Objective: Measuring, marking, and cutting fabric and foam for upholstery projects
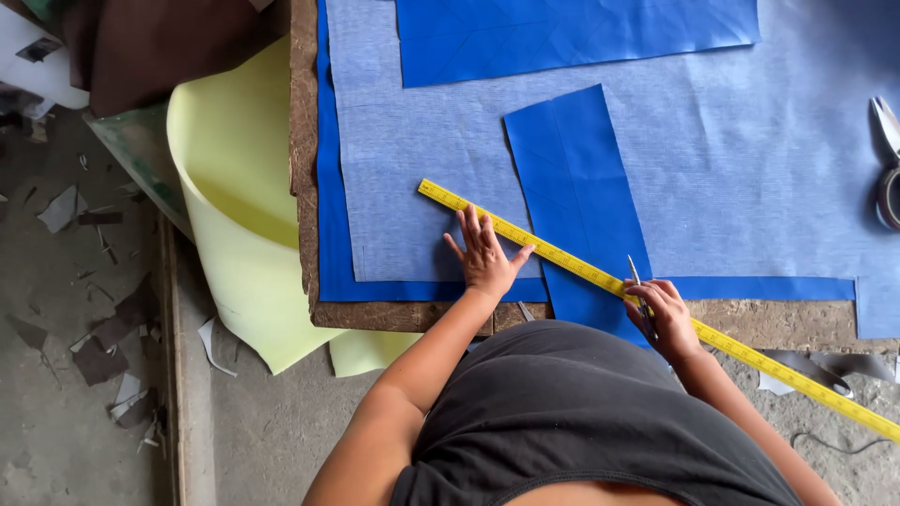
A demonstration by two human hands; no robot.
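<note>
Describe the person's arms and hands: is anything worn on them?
Both arms are bare from shoulder to wrist: no sleeves reach them, only a dark grey sleeveless top on the body. The left hand and right hand wear no gloves, and no watch or bracelet shows. Rings are too small to tell.

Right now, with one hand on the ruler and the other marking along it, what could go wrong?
1. The left hand presses only the upper part of the yellow ruler, whose long lower end overhangs the table edge; it may pivot and skew the line.
2. The blue strip lies loose on the lighter fabric and could shift under the slim tool in the right hand.
3. The scissors lie near the frame edge and could snag fabric.
</note>
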